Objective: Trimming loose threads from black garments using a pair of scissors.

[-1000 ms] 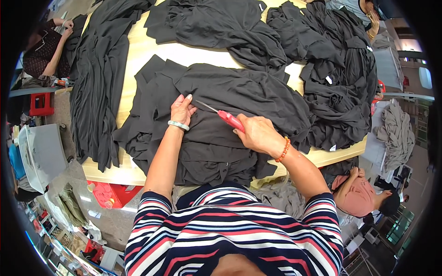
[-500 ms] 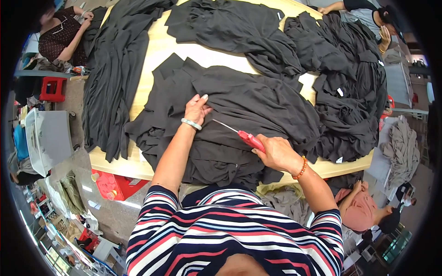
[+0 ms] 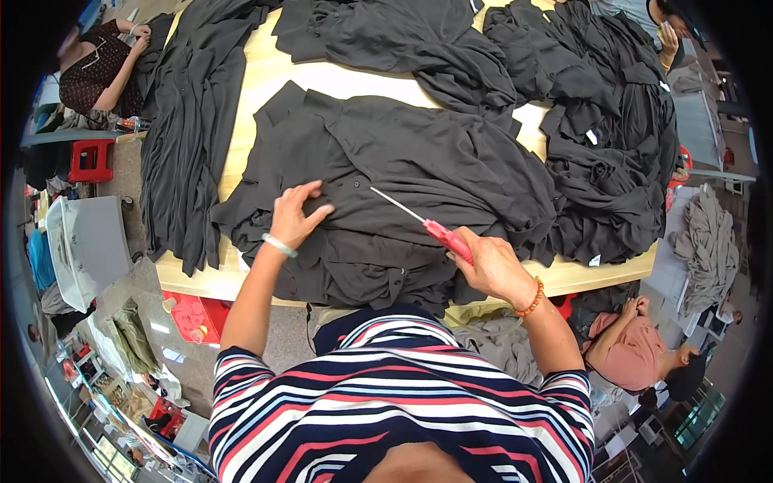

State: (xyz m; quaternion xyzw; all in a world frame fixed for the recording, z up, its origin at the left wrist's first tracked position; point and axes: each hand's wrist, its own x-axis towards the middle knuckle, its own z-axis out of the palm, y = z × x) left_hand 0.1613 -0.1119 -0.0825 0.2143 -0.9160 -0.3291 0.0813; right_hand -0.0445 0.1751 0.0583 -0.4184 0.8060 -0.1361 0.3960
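The right grip [image 3: 493, 262] is closed round a red-handled tool [image 3: 441, 235], the handle's butt tucked into the palm. The tool is slim: a chunky, bright red handle, then a thin, straight metallic shaft slanting up and leftward from those fingers to a fine point. I can't tell from here if that point touches cloth.

Under it, ahead of the right grip and reaching leftward to the other, lies a dark charcoal garment [image 3: 451, 153], its soft fabric drawn into long, shallow creases, flatter toward its left end. A small, round dark button [image 3: 357, 184] shows just left of the tool's tip.

The left grip [image 3: 296, 216] is empty, fingers slightly spread, thumb apart; whether it rests on the fabric I can't say. Beyond both grips, a bare strip of pale tabletop [image 3: 346, 78] separates this garment from more dark clothing [image 3: 386, 36].
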